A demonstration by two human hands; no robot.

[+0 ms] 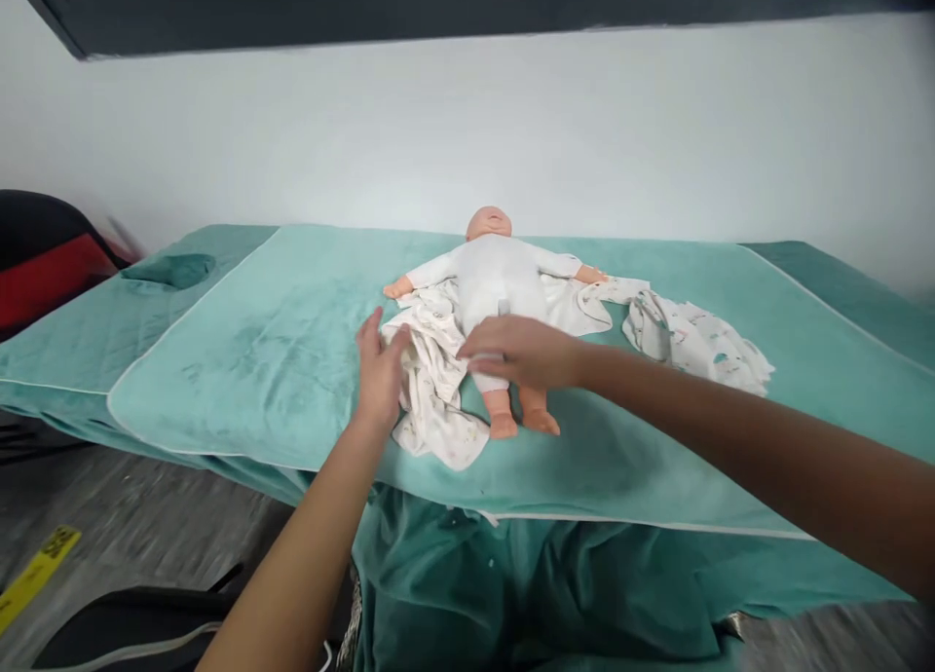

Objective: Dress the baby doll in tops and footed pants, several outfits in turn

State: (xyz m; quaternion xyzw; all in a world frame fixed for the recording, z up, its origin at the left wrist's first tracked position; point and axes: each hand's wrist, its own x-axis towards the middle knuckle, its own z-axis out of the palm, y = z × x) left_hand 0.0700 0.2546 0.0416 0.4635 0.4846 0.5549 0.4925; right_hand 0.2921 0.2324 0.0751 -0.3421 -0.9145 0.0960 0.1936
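Observation:
A baby doll (497, 278) in a white suit lies on its back on a teal towel (278, 360), head toward the wall, arms spread. A crumpled white printed cloth (434, 390) lies under and beside it, spreading to the right (693, 339). My left hand (380, 372) rests on the cloth's left edge, fingers stretched out and touching the fabric. My right hand (522, 349) reaches across over the doll's lap, fingers curled down onto the doll's lower body; what they grip is hidden.
The towel covers a teal-draped table (511, 575) against a white wall. A small dark green cloth (171, 269) lies at the far left. A red and black chair (44, 263) stands left of the table. Yellow tape (36, 570) marks the floor.

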